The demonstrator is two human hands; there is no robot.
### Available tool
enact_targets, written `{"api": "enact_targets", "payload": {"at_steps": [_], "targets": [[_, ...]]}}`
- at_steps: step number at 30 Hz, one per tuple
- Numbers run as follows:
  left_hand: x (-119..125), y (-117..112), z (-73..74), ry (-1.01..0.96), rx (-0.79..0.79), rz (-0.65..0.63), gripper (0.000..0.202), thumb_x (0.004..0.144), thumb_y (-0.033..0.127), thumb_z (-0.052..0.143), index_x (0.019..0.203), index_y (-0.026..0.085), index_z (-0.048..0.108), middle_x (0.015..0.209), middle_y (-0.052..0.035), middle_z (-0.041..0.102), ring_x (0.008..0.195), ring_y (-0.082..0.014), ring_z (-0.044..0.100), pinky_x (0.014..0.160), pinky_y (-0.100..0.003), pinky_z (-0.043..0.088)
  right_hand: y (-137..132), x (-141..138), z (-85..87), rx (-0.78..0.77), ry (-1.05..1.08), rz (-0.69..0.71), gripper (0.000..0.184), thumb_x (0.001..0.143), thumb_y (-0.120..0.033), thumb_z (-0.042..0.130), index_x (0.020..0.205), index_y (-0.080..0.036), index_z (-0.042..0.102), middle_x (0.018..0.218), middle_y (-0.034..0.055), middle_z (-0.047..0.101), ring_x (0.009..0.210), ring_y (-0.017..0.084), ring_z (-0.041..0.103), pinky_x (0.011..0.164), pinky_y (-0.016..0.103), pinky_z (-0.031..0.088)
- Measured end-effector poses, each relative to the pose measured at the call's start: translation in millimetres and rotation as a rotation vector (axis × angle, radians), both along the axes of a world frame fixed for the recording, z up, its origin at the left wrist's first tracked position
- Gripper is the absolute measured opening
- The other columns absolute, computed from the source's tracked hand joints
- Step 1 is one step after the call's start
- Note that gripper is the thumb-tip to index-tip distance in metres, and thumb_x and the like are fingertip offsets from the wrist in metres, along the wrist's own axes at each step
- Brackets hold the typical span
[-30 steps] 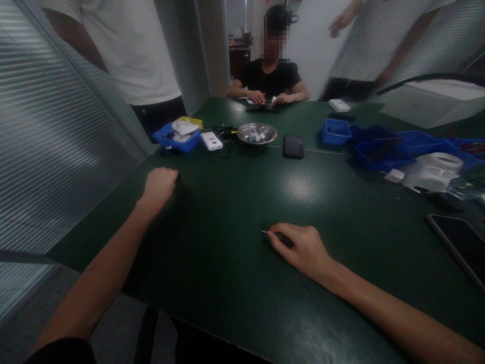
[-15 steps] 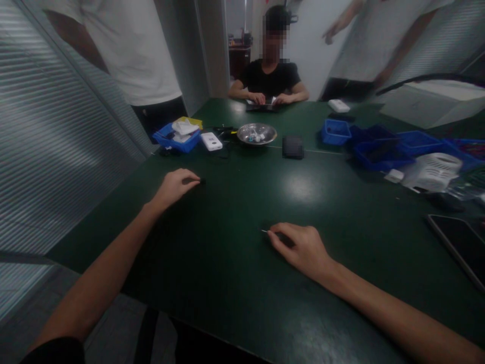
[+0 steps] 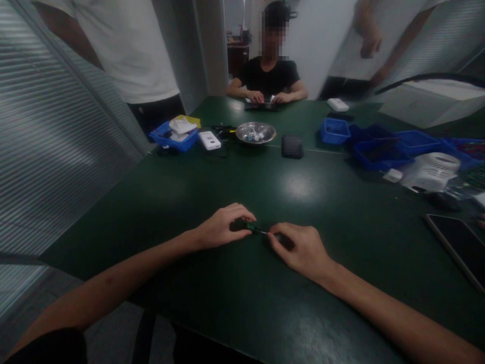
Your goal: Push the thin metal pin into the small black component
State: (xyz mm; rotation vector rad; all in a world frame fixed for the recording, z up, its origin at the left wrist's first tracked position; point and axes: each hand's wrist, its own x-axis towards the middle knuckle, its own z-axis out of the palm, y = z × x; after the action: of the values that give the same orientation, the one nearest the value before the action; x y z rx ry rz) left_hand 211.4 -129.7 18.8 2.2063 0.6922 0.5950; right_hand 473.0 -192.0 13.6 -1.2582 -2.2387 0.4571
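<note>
Left hand (image 3: 217,227): grip pinched one small green-and-black piece (image 3: 250,227), mid-bench (image 3: 227,182). Right hand (image 3: 303,245), at its three o'clock: grip was closed on one thin pale pin (image 3: 264,232). Likeliest fault was slipping or bending, from scant fingertip purchase or misalignment

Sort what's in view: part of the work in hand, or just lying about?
In the work:
green-and-dark piece, in the left hand
thin pale piece, in the right hand

Apparently just lying about:
metal dish
phone at far right
small blue bin
white slatted device
</note>
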Motion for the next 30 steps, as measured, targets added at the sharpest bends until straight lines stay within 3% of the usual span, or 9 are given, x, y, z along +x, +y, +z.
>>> {"api": "enact_targets", "payload": {"at_steps": [13,19,30], "targets": [[7.9,-2.5,-2.3,0.074,0.035,-0.069,0.016,0.096,0.026,0.067,0.11,0.019,0.071,0.106,-0.0077,0.069,0.102,-0.0225,0.06,0.092,-0.037,0.044,0.1,-2.1,-1.2,0.015,-0.076,0.01,0.02,0.099,-0.031,0.055,0.093,-0.021,0.072,0.077,0.0019,0.07,0.062,0.014,0.063,0.059,0.025,0.042],[11.0,-4.4,-5.0,0.102,0.06,-0.081,0.017,0.094,0.024,0.068,0.11,0.019,0.069,0.105,-0.0071,0.068,0.1,-0.0228,0.059,0.092,-0.037,0.044,0.0,-5.3,-0.5,0.065,0.008,0.105,0.022,0.101,-0.028,0.053,0.098,-0.02,0.072,0.078,0.0024,0.07,0.061,0.013,0.062,0.058,0.024,0.042],[8.8,-3.9,-2.9,0.085,0.052,-0.036,0.02,0.092,0.019,0.066,0.111,0.018,0.068,0.106,-0.008,0.066,0.101,-0.0228,0.058,0.089,-0.035,0.045,-1.4,-0.6,-1.4,0.045,-0.046,0.041,0.023,0.1,-0.03,0.053,0.092,-0.02,0.072,0.073,0.0019,0.067,0.058,0.013,0.06,0.057,0.024,0.041]]}}
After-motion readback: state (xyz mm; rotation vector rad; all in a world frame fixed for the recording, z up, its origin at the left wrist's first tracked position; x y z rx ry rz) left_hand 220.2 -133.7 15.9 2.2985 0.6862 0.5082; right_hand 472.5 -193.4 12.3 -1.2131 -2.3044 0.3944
